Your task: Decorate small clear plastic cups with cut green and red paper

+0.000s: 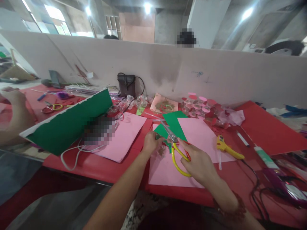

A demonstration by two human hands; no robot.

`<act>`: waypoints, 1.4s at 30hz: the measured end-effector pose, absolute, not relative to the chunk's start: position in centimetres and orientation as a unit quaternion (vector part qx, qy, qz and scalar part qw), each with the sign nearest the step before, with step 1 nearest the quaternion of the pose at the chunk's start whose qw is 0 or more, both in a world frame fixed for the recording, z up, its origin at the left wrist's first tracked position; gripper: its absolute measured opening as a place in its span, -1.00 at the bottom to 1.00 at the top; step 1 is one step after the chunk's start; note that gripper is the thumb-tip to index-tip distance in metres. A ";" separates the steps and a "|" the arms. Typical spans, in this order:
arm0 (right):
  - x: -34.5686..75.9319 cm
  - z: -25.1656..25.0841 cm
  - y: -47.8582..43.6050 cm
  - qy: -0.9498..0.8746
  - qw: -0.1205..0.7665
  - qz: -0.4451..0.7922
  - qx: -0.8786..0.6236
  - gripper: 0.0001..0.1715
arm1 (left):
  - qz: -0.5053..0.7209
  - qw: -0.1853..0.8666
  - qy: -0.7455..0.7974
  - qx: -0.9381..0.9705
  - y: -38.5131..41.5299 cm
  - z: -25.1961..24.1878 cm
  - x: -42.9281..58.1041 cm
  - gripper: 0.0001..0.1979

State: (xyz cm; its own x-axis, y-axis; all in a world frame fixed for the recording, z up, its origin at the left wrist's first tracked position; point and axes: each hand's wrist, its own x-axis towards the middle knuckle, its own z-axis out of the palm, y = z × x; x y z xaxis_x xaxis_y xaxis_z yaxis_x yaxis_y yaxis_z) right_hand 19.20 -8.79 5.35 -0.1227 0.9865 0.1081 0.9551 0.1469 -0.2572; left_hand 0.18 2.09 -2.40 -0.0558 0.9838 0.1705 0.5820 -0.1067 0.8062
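One pair of yellow-handled scissors [174,139] sits in the right grip [195,161], its fingers closed through and around the handles, above a pink sheet [163,175]. Its long axis slants from those fingers forward and to the left, so the blades point away from the body, over pieces of green paper [176,120]. The left grip [151,142] is just left of the pivot, fingertips pinching a small green piece [158,136] too blurred to name more closely; whether the blades touch it, I cannot tell. Between the two, the right is nearer the handles, the left nearer the blades' side. On the near side, the pink sheet stretches below the handles to its own edge, close to the front edge of the red-covered counter [227,180]. To the right, a yellow glue gun [227,148] bounds the swing of the right elbow, its black cord trailing toward the front. Left of the left wrist lie stacked pink sheets [129,143], with a green board [79,118] propped beyond them. Past the blade tips, clear cups and pink discs [206,109] crowd toward the partition [139,60].
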 end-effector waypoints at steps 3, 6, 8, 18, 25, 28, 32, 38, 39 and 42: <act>19.3 4.6 -9.4 -0.750 0.095 0.057 -0.652 -0.17 | 0.388 0.261 0.611 0.638 2.0 -2.3 0.1 -0.69; 19.0 4.5 -9.2 -0.755 0.086 0.052 -0.648 -0.19 | 0.388 0.278 0.605 0.637 1.9 -2.1 0.1 -0.69; 18.9 4.7 -9.1 -0.758 0.072 0.052 -0.647 -0.18 | 0.388 0.285 0.607 0.632 1.8 -2.0 0.1 -0.69; 18.9 4.9 -9.5 -0.758 0.047 0.025 -0.651 -0.18 | 0.395 0.266 0.604 0.640 1.8 -2.0 0.1 -0.64; 18.6 5.1 -9.4 -0.774 0.025 0.022 -0.633 -0.18 | 0.391 0.267 0.598 0.647 1.8 -2.0 0.0 -0.62; 18.7 5.2 -9.4 -0.775 0.028 0.020 -0.631 -0.19 | 0.392 0.272 0.599 0.644 1.8 -2.1 0.0 -0.62; 18.9 5.6 -9.2 -0.772 0.042 0.038 -0.634 -0.20 | 0.385 0.276 0.608 0.637 1.8 -2.0 0.1 -0.64; 19.6 5.5 -8.6 -0.757 0.067 0.043 -0.649 -0.18 | 0.390 0.268 0.603 0.643 1.9 -2.1 0.1 -0.69; 19.7 5.4 -8.5 -0.756 0.066 0.042 -0.650 -0.18 | 0.391 0.271 0.602 0.642 1.8 -2.2 0.1 -0.69; 20.0 4.9 -8.5 -0.748 0.070 0.047 -0.658 -0.19 | 0.397 0.282 0.604 0.631 1.8 -2.2 0.1 -0.68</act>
State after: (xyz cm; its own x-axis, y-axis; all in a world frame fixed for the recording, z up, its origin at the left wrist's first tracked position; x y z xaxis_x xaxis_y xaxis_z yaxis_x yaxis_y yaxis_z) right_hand 19.96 -8.49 4.88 -0.1238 0.9914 0.0434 0.9782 0.1293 -0.1627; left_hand 0.14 1.78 -2.19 -0.0448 0.9861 0.1599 0.5386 -0.1110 0.8352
